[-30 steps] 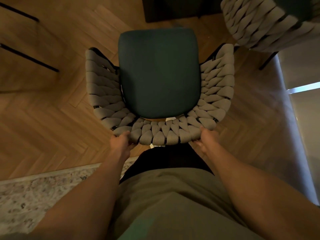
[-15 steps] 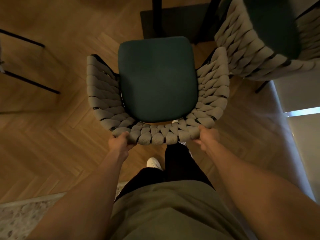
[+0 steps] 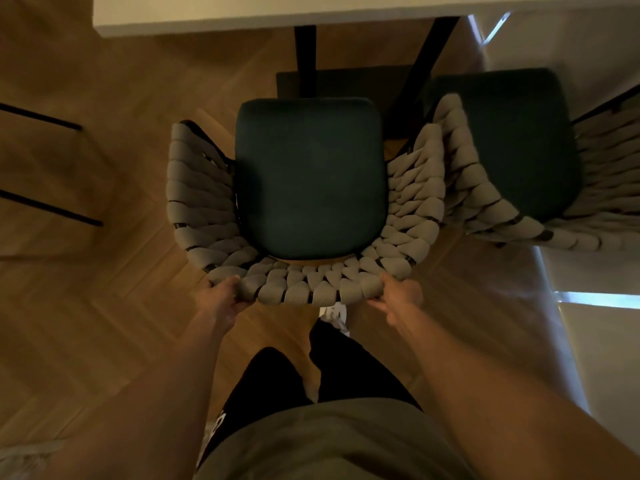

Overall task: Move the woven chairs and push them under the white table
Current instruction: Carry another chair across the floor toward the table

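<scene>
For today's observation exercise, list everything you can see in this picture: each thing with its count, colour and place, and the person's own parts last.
Woven chair: one, grey weave with dark green seat, centre, its front short of the table edge.
Second woven chair: one, same colours, to the right, close beside the first.
White table: one, white top, along the upper edge.
Table legs: two, black, under the table.
Wooden floor: herringbone brown, all around.
Black bars: two, far left.
Shoe: one, white, below the chair back.
Left hand: grips the chair back's left part.
Right hand: grips its right part.
</scene>
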Demonstrator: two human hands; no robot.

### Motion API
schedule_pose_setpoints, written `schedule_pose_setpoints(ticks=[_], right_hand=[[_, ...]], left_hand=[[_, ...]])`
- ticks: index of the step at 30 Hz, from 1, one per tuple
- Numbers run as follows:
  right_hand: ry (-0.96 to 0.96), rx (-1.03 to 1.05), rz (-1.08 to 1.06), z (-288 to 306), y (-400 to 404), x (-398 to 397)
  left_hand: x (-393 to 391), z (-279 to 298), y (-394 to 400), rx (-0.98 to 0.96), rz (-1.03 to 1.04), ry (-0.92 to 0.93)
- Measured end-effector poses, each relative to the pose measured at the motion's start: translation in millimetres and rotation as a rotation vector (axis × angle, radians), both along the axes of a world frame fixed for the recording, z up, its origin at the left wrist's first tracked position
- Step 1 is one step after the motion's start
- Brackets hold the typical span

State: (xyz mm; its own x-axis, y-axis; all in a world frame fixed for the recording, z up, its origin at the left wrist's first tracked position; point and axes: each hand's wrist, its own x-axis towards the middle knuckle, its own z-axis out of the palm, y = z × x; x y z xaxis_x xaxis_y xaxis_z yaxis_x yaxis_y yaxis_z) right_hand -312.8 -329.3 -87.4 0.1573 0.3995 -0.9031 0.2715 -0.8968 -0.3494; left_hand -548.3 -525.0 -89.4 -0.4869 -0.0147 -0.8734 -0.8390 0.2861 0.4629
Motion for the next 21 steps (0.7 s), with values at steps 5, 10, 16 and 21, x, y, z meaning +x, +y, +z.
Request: schedule_pose_setpoints(ticks=[5,10,16,21], right_hand=[[0.010,-0.001,0.005,-5,25,-10],[0.022,-0.012,0.021,-7,37,-21],[0.024,-0.022,0.022,-7,49,-34],[0.012,-0.023,0.013,-5,50,-38]], left_hand=[[-10,1,25,-0.006,0.020,0.009],[-22,1,33,-0.023,0.025,-0.021],[-39,2,40,-0.010,0.012,-0.018],[-42,3,44,-0.003,-0.006,-0.027]])
